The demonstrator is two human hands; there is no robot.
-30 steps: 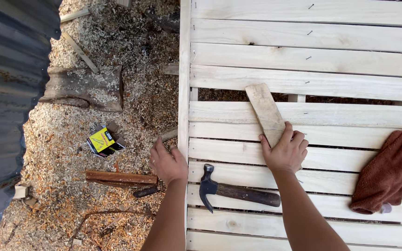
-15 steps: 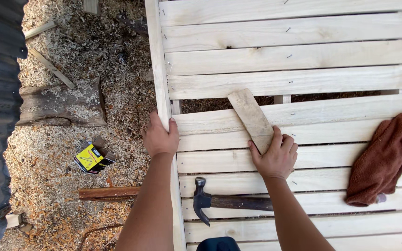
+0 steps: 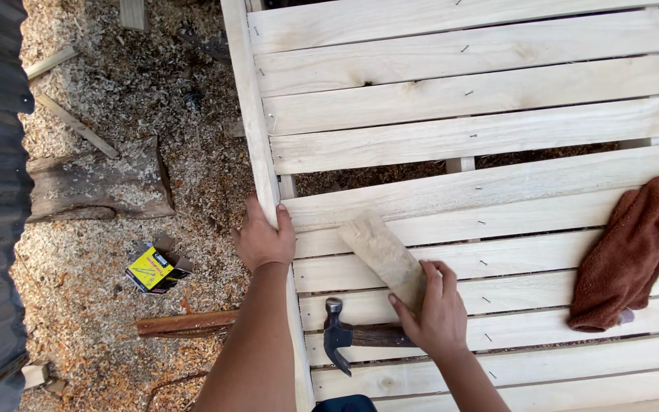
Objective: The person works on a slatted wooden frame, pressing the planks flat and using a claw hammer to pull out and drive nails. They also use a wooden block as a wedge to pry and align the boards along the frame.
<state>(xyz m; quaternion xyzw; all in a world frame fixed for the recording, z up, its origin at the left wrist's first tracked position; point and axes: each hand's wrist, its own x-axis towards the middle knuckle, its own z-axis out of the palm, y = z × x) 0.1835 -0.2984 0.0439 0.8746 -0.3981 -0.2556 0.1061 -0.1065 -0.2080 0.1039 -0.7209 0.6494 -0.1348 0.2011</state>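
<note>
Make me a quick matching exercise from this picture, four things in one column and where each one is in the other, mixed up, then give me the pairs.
Things:
1. claw hammer
2. brown cloth
3. yellow box
4. short wood block

Places:
A. on the sawdust, left of the slatted panel
B. in the grip of the right hand
C. draped on the slats at the far right
D. lying on the slats between the two arms

Pairs: 1-D, 2-C, 3-A, 4-B
</note>
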